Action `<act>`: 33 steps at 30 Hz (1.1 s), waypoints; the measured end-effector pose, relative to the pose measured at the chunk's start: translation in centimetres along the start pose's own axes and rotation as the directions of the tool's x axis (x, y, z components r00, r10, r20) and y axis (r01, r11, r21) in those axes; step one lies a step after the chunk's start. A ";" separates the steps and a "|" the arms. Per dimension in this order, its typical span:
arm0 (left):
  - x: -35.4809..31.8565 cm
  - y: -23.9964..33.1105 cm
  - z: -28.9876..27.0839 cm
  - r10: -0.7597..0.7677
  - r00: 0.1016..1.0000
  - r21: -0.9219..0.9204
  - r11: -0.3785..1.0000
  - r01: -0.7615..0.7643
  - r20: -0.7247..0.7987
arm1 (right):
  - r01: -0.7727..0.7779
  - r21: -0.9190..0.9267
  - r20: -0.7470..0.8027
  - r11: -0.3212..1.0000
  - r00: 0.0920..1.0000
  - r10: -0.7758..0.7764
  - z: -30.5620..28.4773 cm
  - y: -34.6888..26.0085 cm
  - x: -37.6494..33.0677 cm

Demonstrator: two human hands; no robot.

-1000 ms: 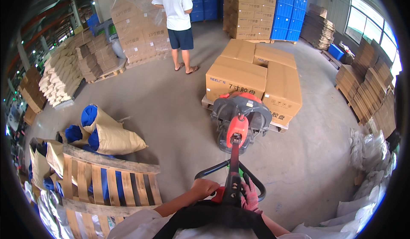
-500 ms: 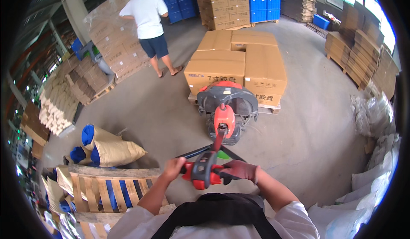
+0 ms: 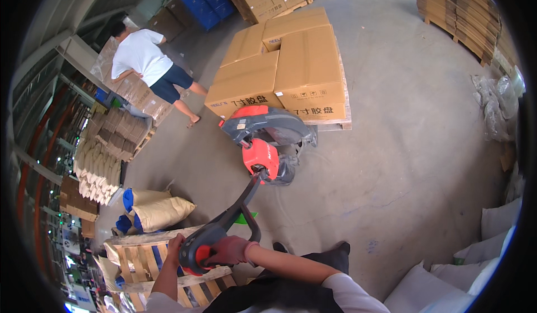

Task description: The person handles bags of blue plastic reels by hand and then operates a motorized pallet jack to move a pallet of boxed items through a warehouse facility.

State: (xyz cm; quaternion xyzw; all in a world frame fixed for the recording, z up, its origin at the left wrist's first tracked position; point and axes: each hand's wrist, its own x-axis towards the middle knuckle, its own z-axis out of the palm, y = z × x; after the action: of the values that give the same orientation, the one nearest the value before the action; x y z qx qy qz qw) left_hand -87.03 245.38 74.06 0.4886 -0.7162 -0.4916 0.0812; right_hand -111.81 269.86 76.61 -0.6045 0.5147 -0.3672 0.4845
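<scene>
The dark handle (image 3: 208, 232) of a red and grey electric pallet truck (image 3: 260, 157) slants toward me at the lower left. My bare left hand (image 3: 174, 248) is closed on the far left side of its grip head. On the near side, my right hand (image 3: 231, 251), in a dark red glove, wraps round the grip; its fingertips are partly hidden. Beyond the truck body, large brown cartons (image 3: 310, 53) stand on a wooden pallet (image 3: 348, 97). The truck's forks are out of sight beneath that load.
A person in a white shirt (image 3: 144, 58) stands left of the cartons. Beside my left arm lie a wooden pallet (image 3: 146, 261) and paper sacks (image 3: 162, 209). White sacks (image 3: 428, 290) line the lower right. Flattened cardboard (image 3: 475, 19) is stacked at the far right.
The handle has swung to my left, both hands moving with it. The truck body is turned relative to the cartons. My view has tilted, and the person at left has shifted posture.
</scene>
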 end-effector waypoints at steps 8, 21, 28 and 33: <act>-2.7 -0.1 4.4 0.105 0.993 0.325 0.942 -0.083 -0.052 | -0.026 0.079 0.111 0.997 0.994 0.017 -3.8 1.5 -4.5; -1.5 -0.9 1.1 0.034 0.997 -0.013 0.999 -0.035 -0.066 | -0.141 -0.022 0.224 0.990 0.964 0.143 -0.1 -0.6 2.2; 2.1 -1.8 -3.9 0.125 0.992 0.036 0.992 -0.124 -0.030 | -0.530 0.244 0.376 0.812 0.824 0.424 3.7 -2.0 9.6; 5.4 -3.0 -9.8 0.254 0.966 0.041 0.967 -0.252 -0.048 | -0.509 0.255 0.370 0.822 0.837 0.403 8.9 -0.3 17.4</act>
State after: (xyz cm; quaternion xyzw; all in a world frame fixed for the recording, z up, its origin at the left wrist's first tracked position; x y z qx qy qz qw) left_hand -82.11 234.96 74.70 0.4074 -0.7788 -0.4515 0.1536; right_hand -99.83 254.73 73.57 -0.4165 0.4941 -0.2268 0.7286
